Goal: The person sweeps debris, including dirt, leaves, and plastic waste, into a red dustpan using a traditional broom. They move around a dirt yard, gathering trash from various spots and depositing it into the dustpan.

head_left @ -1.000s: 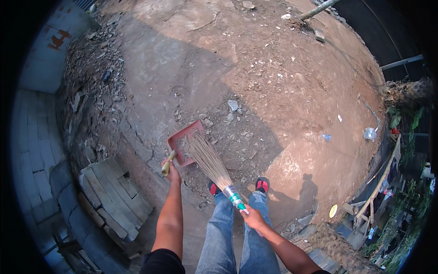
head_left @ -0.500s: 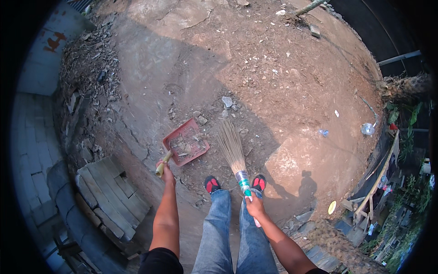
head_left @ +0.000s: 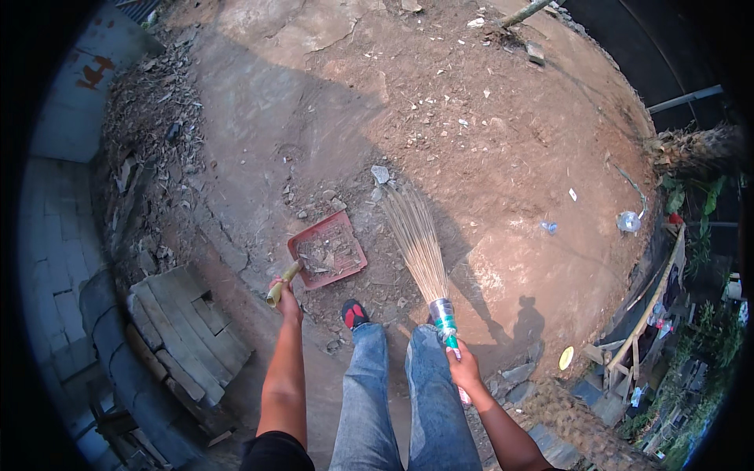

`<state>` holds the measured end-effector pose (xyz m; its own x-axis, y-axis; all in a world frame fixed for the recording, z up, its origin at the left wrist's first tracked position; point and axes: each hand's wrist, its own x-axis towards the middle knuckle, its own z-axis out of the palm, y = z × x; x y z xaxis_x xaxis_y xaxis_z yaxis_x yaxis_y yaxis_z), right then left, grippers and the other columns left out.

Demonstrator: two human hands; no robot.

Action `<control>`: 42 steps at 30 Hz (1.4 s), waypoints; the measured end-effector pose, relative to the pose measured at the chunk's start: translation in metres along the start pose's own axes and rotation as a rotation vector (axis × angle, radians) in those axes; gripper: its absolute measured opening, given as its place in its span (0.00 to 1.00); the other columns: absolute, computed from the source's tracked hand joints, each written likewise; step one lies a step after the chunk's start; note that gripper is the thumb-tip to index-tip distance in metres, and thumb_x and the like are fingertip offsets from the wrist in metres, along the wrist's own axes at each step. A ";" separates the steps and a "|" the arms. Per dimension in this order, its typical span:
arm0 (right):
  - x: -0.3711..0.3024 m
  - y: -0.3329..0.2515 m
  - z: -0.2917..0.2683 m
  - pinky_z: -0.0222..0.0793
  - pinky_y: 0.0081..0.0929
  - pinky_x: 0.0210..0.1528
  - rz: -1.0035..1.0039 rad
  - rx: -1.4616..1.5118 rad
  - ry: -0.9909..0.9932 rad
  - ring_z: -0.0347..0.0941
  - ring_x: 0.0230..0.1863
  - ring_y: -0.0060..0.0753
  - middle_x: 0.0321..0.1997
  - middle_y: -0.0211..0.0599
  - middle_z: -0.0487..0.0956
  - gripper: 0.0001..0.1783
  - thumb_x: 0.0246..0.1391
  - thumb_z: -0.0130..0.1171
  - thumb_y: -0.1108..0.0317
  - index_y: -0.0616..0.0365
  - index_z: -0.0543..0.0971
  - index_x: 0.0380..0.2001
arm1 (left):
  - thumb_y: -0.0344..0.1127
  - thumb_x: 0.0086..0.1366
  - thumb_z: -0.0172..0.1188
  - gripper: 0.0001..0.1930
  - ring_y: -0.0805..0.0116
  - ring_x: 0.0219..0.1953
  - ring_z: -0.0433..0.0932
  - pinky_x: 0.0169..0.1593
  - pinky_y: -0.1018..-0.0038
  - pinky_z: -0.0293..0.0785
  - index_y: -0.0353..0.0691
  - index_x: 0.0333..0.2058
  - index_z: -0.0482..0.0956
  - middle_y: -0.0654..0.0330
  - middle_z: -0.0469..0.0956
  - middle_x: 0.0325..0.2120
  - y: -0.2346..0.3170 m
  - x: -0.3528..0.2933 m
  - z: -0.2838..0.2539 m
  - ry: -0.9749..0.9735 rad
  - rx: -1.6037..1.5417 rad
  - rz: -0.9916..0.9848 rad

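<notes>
My left hand is closed round the pale bamboo-like handle of a red dustpan, which rests on the dirt ground left of my feet. Leaves and bits of debris lie in the pan. In my right hand is a stick broom, gripped by its green and silver bound handle. Its bristles fan out away from me, to the right of the dustpan, with their tips near a grey stone.
Stacked boards lie at left beside a dark curved pipe-like piece. Dry leaf litter runs along the left wall. At right are a clear plastic bottle, a yellow oval object and a wooden frame.
The broom has swung to the right and forward with my right hand. The dustpan has shifted slightly and turned, still in my left hand. My right shoe is now hidden behind my leg and the broom.
</notes>
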<state>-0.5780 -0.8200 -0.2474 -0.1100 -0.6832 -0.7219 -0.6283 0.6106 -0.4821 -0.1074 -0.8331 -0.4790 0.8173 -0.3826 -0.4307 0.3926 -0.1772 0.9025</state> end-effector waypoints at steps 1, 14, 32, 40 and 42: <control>0.022 0.009 -0.011 0.72 0.44 0.40 0.012 -0.023 0.045 0.79 0.39 0.56 0.35 0.53 0.80 0.19 0.61 0.55 0.60 0.51 0.73 0.54 | 0.25 0.64 0.56 0.10 0.75 0.49 0.68 0.49 0.80 0.67 0.52 0.38 0.72 0.67 0.69 0.52 -0.002 -0.009 0.010 -0.009 -0.010 -0.002; 0.091 0.051 -0.079 0.72 0.49 0.42 -0.151 -0.230 -0.265 0.77 0.41 0.63 0.35 0.58 0.80 0.20 0.60 0.55 0.58 0.52 0.73 0.53 | 0.23 0.65 0.56 0.08 0.72 0.48 0.72 0.49 0.77 0.75 0.46 0.39 0.73 0.65 0.70 0.45 -0.077 -0.066 0.107 0.156 -0.061 0.088; 0.175 -0.003 -0.120 0.71 0.51 0.42 -0.340 -0.354 -0.377 0.77 0.40 0.64 0.34 0.59 0.80 0.18 0.59 0.56 0.60 0.57 0.74 0.49 | 0.25 0.65 0.57 0.09 0.71 0.48 0.69 0.47 0.76 0.72 0.50 0.37 0.72 0.67 0.68 0.47 -0.051 -0.062 0.132 0.163 -0.029 0.089; 0.098 0.030 -0.164 0.72 0.42 0.40 -0.244 -0.212 -0.304 0.78 0.40 0.60 0.35 0.56 0.80 0.18 0.60 0.56 0.61 0.52 0.74 0.53 | 0.24 0.65 0.56 0.09 0.72 0.49 0.68 0.49 0.77 0.70 0.49 0.39 0.71 0.66 0.68 0.46 -0.045 -0.074 0.147 0.133 -0.040 0.050; 0.101 0.022 -0.167 0.72 0.44 0.39 -0.218 -0.173 -0.223 0.78 0.39 0.61 0.34 0.58 0.80 0.19 0.60 0.56 0.62 0.53 0.74 0.53 | 0.25 0.65 0.56 0.09 0.72 0.49 0.68 0.50 0.76 0.69 0.49 0.39 0.71 0.66 0.68 0.46 -0.048 -0.073 0.146 0.143 -0.051 0.079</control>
<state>-0.7312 -0.9429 -0.2480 0.2000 -0.6744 -0.7108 -0.7419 0.3696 -0.5594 -0.2475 -0.9287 -0.4899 0.8966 -0.2604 -0.3582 0.3429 -0.1037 0.9336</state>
